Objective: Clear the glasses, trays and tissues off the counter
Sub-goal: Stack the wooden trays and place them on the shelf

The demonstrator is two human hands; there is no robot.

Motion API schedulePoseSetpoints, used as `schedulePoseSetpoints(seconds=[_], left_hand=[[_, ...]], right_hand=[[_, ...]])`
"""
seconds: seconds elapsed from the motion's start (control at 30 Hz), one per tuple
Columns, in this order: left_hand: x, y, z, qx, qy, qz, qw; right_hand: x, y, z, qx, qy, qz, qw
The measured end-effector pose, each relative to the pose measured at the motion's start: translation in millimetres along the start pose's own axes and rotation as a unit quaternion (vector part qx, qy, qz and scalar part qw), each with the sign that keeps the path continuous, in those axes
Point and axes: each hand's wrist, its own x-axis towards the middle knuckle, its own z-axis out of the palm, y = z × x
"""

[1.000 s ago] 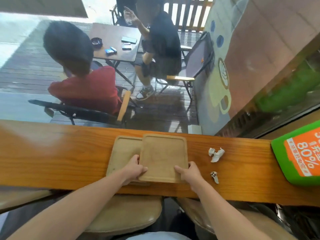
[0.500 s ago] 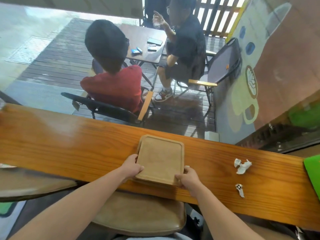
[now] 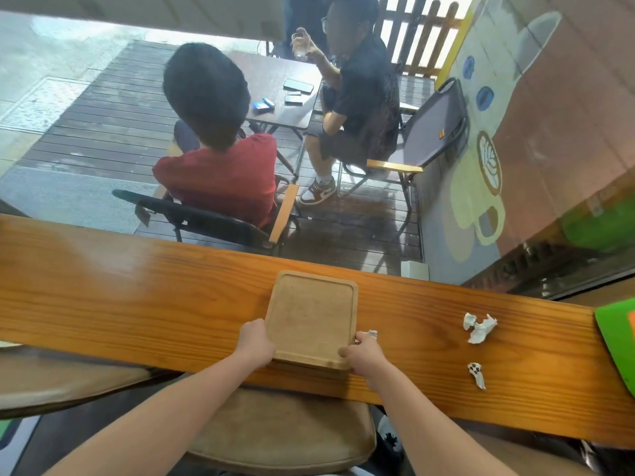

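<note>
Two square wooden trays (image 3: 311, 316) lie stacked on the long wooden counter (image 3: 137, 304), the top one covering the lower almost fully. My left hand (image 3: 256, 343) grips the stack's near left edge. At the near right corner my right hand (image 3: 366, 350) holds the stack, with a small scrap of white tissue (image 3: 372, 333) showing by its fingers. A crumpled white tissue (image 3: 479, 327) lies on the counter to the right. Closer to the front edge sits a smaller tissue scrap (image 3: 477, 374). No glasses are on the visible counter.
A green and orange sign (image 3: 616, 334) rests at the counter's right end. Padded stools (image 3: 285, 431) stand below the front edge. Behind the window, two people sit at an outdoor table (image 3: 275, 94); one holds a glass.
The top tray slid left until it sat squarely over the lower one. My view shifted left, so the tissues and green sign now appear further right.
</note>
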Motion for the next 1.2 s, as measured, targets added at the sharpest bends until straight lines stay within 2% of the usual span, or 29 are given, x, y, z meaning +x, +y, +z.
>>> schedulePoseSetpoints(seconds=[0.17, 0.33, 0.57, 0.77, 0.9, 1.0, 1.13, 1.2], left_hand=[[1, -2, 2, 0.028, 0.019, -0.004, 0.999], [6, -2, -13, 0.033, -0.009, -0.014, 0.999], [32, 6, -17, -0.077, -0.051, -0.08, 0.993], [35, 15, -1, -0.132, -0.037, -0.145, 0.98], [42, 10, -3, -0.173, -0.036, -0.203, 0.963], [49, 0, -4, -0.234, -0.087, -0.227, 0.941], [56, -8, -13, -0.38, -0.184, -0.234, 0.876], [55, -12, -16, -0.396, -0.205, -0.22, 0.868]], right_hand=[[-2, -1, 3, 0.003, 0.004, 0.001, 1.0], [-6, -4, 3, 0.01, 0.017, 0.01, 1.0], [0, -15, 19, 0.057, 0.032, 0.07, 0.995], [8, -17, 30, 0.119, 0.092, 0.111, 0.982], [15, -17, 27, 0.158, 0.127, 0.122, 0.972], [19, -14, 27, 0.158, 0.107, 0.133, 0.973], [18, -12, 28, 0.227, 0.021, 0.147, 0.962], [15, -7, 27, 0.248, -0.006, 0.137, 0.959]])
